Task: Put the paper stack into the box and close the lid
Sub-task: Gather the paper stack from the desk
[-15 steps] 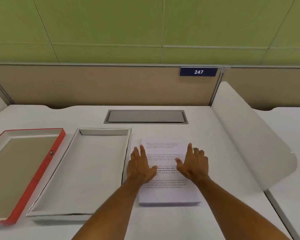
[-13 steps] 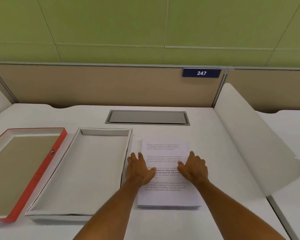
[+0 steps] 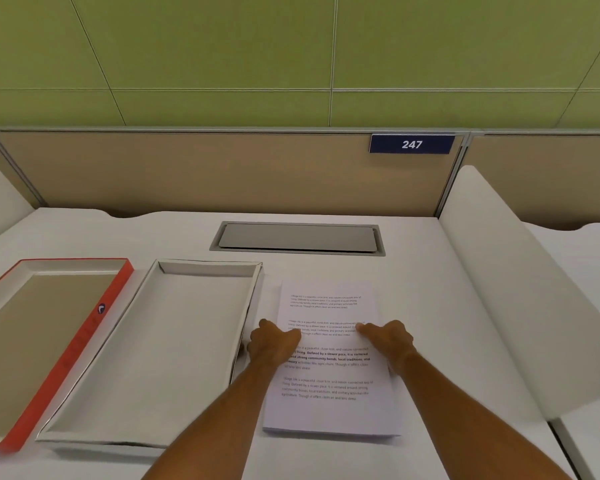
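Note:
A white paper stack (image 3: 329, 410) with printed text lies flat on the white desk, just right of the open white box (image 3: 174, 341), which is empty. The box's red-edged lid (image 3: 94, 327) lies upside down at the far left. My left hand (image 3: 274, 341) sits at the stack's left edge, thumb on the top sheet and fingers curled down the side. On the stack's right edge, my right hand (image 3: 390, 337) holds the same way. The fingertips of both hands are hidden.
A grey cable hatch (image 3: 297, 237) is set into the desk behind the stack. A curved white divider (image 3: 520, 289) borders the desk on the right. A tan partition with a "247" plate (image 3: 412, 144) closes off the back.
Both hands slid apart from lying flat on top of the stack to its left and right edges, and the fingers curled down. The stack has not moved.

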Motion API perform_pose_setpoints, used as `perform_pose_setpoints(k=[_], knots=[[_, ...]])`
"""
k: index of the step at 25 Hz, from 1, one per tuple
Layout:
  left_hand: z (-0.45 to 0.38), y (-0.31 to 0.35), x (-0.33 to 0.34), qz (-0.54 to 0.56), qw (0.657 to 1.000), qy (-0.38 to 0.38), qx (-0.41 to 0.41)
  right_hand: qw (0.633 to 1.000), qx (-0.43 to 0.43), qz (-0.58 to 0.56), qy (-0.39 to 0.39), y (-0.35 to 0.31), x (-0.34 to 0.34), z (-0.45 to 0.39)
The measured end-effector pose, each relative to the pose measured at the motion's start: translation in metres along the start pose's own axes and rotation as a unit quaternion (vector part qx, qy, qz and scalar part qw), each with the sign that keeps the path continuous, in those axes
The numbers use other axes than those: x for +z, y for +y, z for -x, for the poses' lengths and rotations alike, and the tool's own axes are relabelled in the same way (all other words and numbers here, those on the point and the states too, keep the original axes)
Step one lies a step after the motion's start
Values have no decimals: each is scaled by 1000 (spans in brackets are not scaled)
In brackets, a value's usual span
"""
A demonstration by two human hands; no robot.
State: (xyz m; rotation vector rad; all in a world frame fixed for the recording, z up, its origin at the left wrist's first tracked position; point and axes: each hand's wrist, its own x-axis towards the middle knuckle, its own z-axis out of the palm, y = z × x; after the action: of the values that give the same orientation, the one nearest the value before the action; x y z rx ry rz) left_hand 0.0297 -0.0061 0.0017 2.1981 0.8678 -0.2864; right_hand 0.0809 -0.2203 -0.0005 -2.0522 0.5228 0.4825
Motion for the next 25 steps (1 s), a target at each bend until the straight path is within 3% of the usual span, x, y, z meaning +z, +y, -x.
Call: perform_pose_setpoints(k=[6, 10, 14, 17, 25], knots=[[-6, 3, -7, 69, 996, -59, -7, 999, 8, 4, -35, -2, 1, -7], [-10, 1, -8, 62, 997, -38, 25, 999, -21, 18, -20, -2, 1, -10], [-15, -3, -13, 194, 980, -44, -15, 988, 2, -135, -73, 0, -5, -11], [-19, -4, -18, 251, 966, -51, -41, 980, 17, -178, -82, 2, -11, -10], [-14, 0, -24, 273, 959, -72, -31, 989, 10, -141, -46, -3, -12, -7]])
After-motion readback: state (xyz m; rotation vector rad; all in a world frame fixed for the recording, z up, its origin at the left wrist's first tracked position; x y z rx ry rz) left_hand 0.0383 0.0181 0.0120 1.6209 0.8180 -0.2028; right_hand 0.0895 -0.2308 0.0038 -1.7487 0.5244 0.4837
